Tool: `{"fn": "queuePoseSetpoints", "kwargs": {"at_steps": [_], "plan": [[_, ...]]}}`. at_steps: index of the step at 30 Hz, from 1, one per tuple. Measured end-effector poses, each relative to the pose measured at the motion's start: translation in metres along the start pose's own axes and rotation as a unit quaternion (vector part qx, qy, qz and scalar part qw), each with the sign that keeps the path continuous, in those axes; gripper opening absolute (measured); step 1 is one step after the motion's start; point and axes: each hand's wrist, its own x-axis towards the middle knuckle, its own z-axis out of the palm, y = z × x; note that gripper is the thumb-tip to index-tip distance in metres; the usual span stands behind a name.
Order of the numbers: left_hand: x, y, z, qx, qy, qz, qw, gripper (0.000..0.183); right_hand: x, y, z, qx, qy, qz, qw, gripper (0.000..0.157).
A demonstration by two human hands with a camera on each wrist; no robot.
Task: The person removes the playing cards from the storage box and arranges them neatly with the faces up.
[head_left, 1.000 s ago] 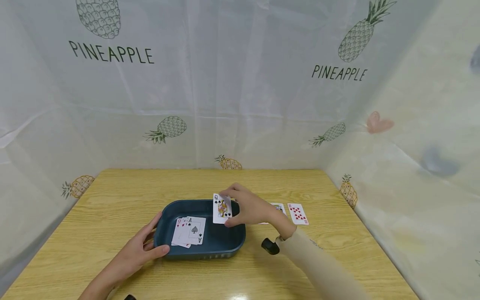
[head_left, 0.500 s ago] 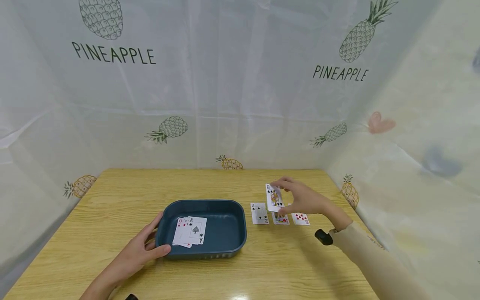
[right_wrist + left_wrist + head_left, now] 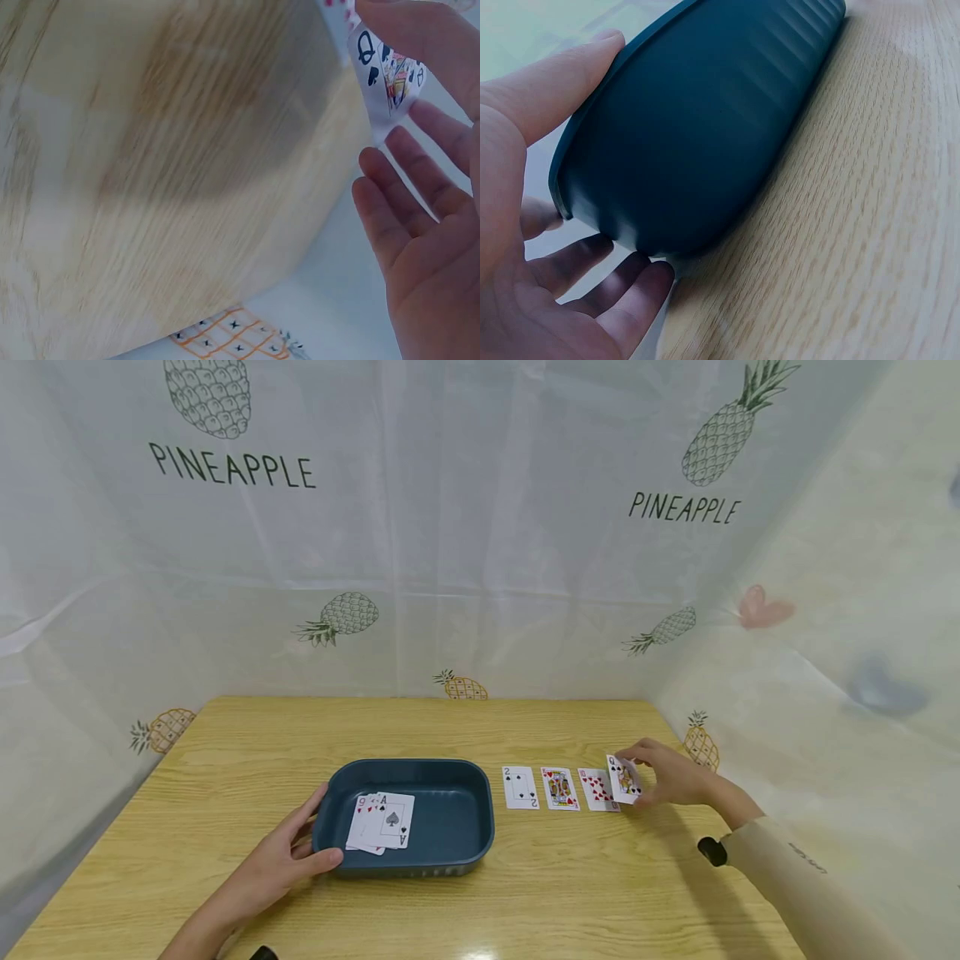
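My right hand (image 3: 671, 777) pinches a queen of spades (image 3: 621, 779) by its top and bottom edges, tilted at the right end of a row of cards. The queen overlaps the ten of hearts (image 3: 596, 789) in the head view. In the right wrist view the queen (image 3: 379, 86) is bowed between thumb and fingers. At the left, my left hand (image 3: 273, 864) holds the end of a dark blue plastic basin (image 3: 453, 818), thumb at the rim and fingers against the outer wall (image 3: 682, 135). Inside the basin lie several overlapping cards, with an ace of spades (image 3: 393, 821) on top.
A two of spades (image 3: 520, 787) and a red face card (image 3: 560, 789) lie face up between the basin and the ten. All stand on a wooden table (image 3: 375, 910). Curtains printed with pineapples (image 3: 480, 560) hang behind and beside it.
My right hand has carried the queen of spades from over the basin, rightward above the row, down to the right of the ten. The left hand and basin have stayed in place.
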Motion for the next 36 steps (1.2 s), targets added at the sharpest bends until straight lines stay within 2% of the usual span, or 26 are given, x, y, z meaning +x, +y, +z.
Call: {"fn": "queuePoseSetpoints", "kwargs": {"at_steps": [11, 18, 24, 36], "plan": [[0.000, 0.000, 0.002, 0.008, 0.007, -0.017, 0.9998, 0.098, -0.003, 0.016, 0.007, -0.026, -0.055, 0.057, 0.997, 0.081], [0.001, 0.000, 0.001, 0.012, 0.004, -0.005, 0.9999, 0.097, -0.004, 0.025, 0.013, -0.026, -0.067, 0.059, 0.996, 0.078], [0.001, -0.001, 0.001, 0.009, 0.003, -0.011, 0.9999, 0.098, -0.003, 0.028, 0.013, -0.009, -0.078, 0.060, 0.995, 0.076], [0.000, 0.000, -0.001, 0.014, 0.005, -0.007, 0.9999, 0.097, 0.001, 0.025, 0.009, -0.001, -0.092, 0.075, 0.993, 0.078]]}}
